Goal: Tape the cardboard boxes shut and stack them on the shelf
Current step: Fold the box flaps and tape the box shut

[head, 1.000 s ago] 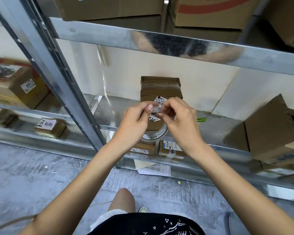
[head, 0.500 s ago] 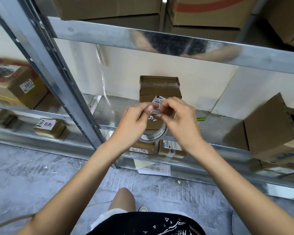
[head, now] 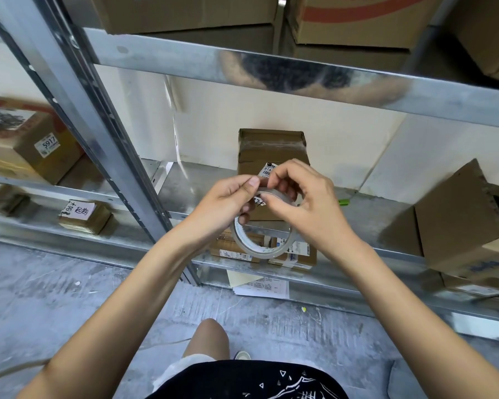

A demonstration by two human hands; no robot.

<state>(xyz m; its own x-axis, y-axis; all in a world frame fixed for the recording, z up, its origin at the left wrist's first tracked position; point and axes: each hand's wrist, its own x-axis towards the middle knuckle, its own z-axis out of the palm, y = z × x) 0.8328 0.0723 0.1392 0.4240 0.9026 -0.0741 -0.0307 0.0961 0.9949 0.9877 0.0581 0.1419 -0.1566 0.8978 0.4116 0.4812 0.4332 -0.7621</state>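
Clear ring-shaped tape roll [head: 262, 229] was pinched at its top by left hand [head: 228, 203] and right hand [head: 306, 205] | hung below fingers | brown taped cardboard box [head: 271, 152] stood behind on metal shelf [head: 185, 182], near back edge.

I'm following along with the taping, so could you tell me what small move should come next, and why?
Probably peel the tape's end free with the right hand: both hands pinch the top of the tape roll, the left hand steadying it, and no strip is pulled out yet toward the box behind.
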